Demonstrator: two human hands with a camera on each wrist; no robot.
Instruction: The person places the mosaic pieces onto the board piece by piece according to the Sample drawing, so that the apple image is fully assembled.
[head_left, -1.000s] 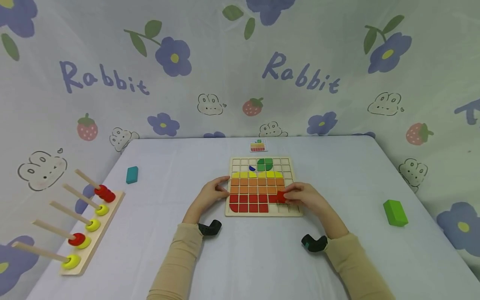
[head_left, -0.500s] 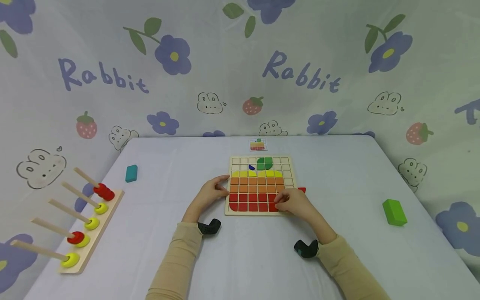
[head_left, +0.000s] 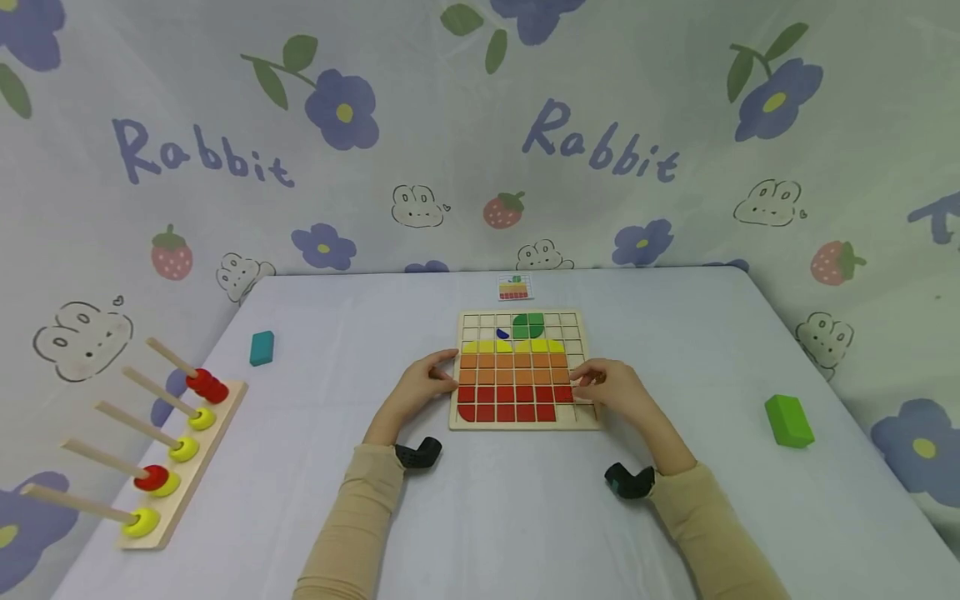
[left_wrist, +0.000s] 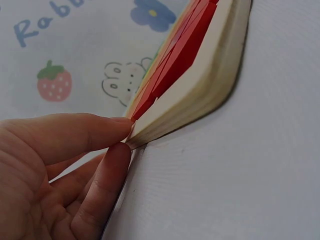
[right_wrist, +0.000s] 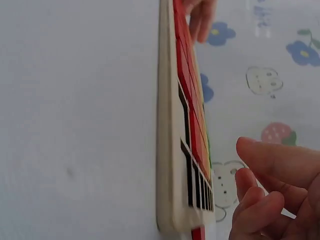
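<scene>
A wooden grid board (head_left: pixel 585 408) lies mid-table, bearing two red rows, orange rows, yellow rounded tiles, green leaf tiles and a small blue piece. My left hand (head_left: pixel 418 390) pinches its left edge, with fingertips at the rim (left_wrist: pixel 145 131) beside a red tile in the left wrist view. Over the board's right edge hovers my right hand (head_left: pixel 617 392), its thumb and fingers loosely bent and apart, with nothing seen between them. In the right wrist view a red piece (right_wrist: pixel 198 233) peeks out beyond the board's near corner; the hand hides it in the head view.
A picture card (head_left: pixel 514 287) of the same pattern lies behind the board. To the left stand a bead-and-peg counting rack (head_left: pixel 183 492) and a teal block (head_left: pixel 262 348). A green block (head_left: pixel 789 421) lies at the right.
The right hand went from holding a red tile over the board to the bottom row, then back right. That row now has one more red tile. The left hand stays put.
</scene>
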